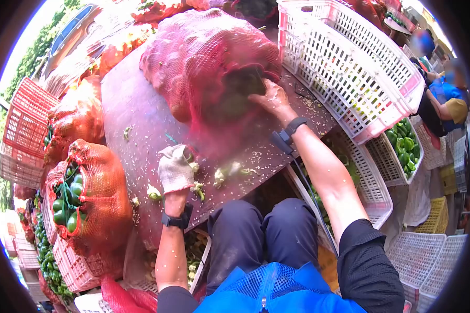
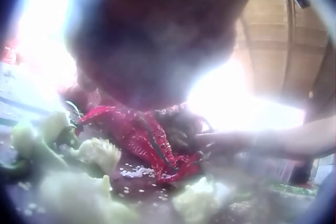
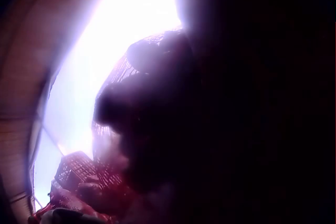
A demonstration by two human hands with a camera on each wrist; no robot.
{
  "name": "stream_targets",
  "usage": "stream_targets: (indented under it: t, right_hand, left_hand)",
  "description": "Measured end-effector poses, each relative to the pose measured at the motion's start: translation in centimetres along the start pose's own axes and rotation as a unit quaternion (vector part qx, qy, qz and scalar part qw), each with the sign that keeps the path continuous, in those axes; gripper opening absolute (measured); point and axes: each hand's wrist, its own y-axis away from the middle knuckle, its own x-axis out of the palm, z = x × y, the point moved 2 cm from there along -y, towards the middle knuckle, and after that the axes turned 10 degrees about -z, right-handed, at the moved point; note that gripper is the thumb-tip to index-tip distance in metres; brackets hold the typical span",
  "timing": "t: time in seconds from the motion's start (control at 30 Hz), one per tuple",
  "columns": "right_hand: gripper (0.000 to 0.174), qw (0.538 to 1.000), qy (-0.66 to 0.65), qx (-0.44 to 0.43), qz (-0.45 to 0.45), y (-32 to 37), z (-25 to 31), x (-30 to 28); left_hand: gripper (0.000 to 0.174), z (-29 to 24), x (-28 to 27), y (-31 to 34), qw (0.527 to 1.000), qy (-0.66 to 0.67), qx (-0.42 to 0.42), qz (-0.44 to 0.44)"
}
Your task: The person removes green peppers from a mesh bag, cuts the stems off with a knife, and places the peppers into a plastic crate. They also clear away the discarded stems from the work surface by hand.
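A large pink-red mesh bag [image 1: 209,49], bulging, lies on the table with its dark mouth facing me. Bare and reaching forward, my right hand [image 1: 273,99] grips the right edge of that mouth; its thumb shows, while the other fingers are partly hidden. Dark shadow fills most of the right wrist view. My left hand [image 1: 175,169] wears a pale glove and has its fingers curled low over the table, holding a loose end of red mesh [image 2: 142,134]. Pale pepper cores [image 1: 227,173] and scattered seeds lie beside it.
An orange mesh bag [image 1: 102,188] of green peppers stands left of the table [image 1: 141,130]. White crates [image 1: 344,62] rise at the right, one crate holding green peppers [image 1: 403,143]. Crates also sit below the table by my knees. Another person [image 1: 446,99] is at far right.
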Motion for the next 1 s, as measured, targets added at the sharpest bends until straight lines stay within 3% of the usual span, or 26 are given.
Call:
stream_targets:
  t: [0.07, 0.13, 0.23, 0.33, 0.4, 0.5, 0.57, 0.63, 0.67, 0.7, 0.73, 0.77, 0.8, 0.83, 0.9, 0.93, 0.97, 1.0]
  right_hand:
    - [0.080, 0.999, 0.031, 0.011, 0.002, 0.1, 0.3, 0.4]
    - [0.078, 0.993, -0.086, 0.075, 0.020, 0.3, 0.9, -0.6]
    - [0.075, 0.992, -0.092, 0.090, 0.011, 0.7, 0.6, -1.0]
    - [0.078, 0.983, -0.164, 0.059, -0.063, 2.3, -0.7, -0.8]
    - [0.073, 0.973, -0.218, 0.059, -0.045, 3.5, 0.1, -3.0]
    - [0.063, 0.950, -0.304, 0.071, 0.016, 5.5, 1.9, -7.1]
    - [0.062, 0.955, -0.287, -0.013, 0.071, 7.0, 3.9, -9.8]
    - [0.062, 0.961, -0.267, -0.004, 0.072, 8.7, 5.2, -12.1]
    - [0.063, 0.974, -0.215, -0.039, 0.056, 9.4, 5.9, -13.1]
    - [0.063, 0.983, -0.162, -0.073, 0.041, 10.2, 6.6, -14.2]
    - [0.063, 0.985, -0.157, -0.064, 0.041, 10.9, 7.0, -15.4]
    - [0.063, 0.985, -0.154, -0.063, 0.038, 11.7, 7.1, -16.0]
    - [0.063, 0.982, -0.182, -0.032, 0.039, 12.4, 7.1, -16.6]
    - [0.064, 0.977, -0.211, -0.001, 0.040, 13.0, 7.2, -17.2]
    - [0.055, 0.981, -0.184, -0.055, -0.019, 14.2, 6.4, -17.8]
    - [0.050, 0.978, -0.210, 0.011, -0.014, 15.0, 6.1, -18.4]
    - [0.049, 0.969, -0.235, 0.078, -0.008, 15.9, 5.9, -18.7]
    - [0.058, 0.963, -0.257, 0.085, 0.016, 17.1, 6.3, -18.7]
  left_hand:
    - [0.024, 0.3, -0.1, 1.5, 0.999, 0.049, 0.001, -0.015]
    - [0.025, 0.1, 0.0, 2.7, 0.994, 0.106, 0.004, -0.028]
    - [0.027, -1.7, 0.9, 3.0, 0.981, 0.188, 0.011, -0.040]
    - [0.034, -4.8, 2.1, -0.1, 0.972, 0.219, 0.043, -0.072]
    - [0.034, -5.9, 3.0, -1.4, 0.968, 0.219, 0.071, -0.097]
    - [0.034, -7.8, 5.2, -2.6, 0.940, 0.334, 0.061, -0.030]
    - [0.036, -12.2, 7.0, -6.6, 0.976, 0.200, 0.085, 0.020]
    - [0.044, -15.1, 7.7, -7.4, 0.853, 0.513, 0.094, 0.003]
    - [0.054, -16.1, 7.9, -6.7, 0.823, 0.564, -0.009, 0.067]
    - [0.054, -16.4, 8.0, -6.5, 0.821, 0.567, -0.008, 0.068]
    - [0.057, -16.7, 8.0, -6.4, 0.894, 0.435, 0.087, 0.065]
    - [0.060, -17.2, 8.1, -6.2, 0.938, 0.290, 0.181, 0.058]
    - [0.051, -17.9, 7.6, -6.2, 0.955, 0.188, 0.231, 0.017]
    - [0.051, -18.4, 6.9, -6.1, 0.954, 0.190, 0.233, 0.015]
    - [0.040, -18.6, 5.7, -6.2, 0.956, 0.269, 0.091, 0.074]
    - [0.033, -19.0, 5.2, -6.4, 0.969, 0.161, 0.180, 0.044]
    - [0.033, -19.1, 5.2, -6.5, 0.969, 0.161, 0.182, 0.041]
    - [0.031, -19.2, 5.1, -6.4, 0.968, 0.172, 0.183, 0.012]
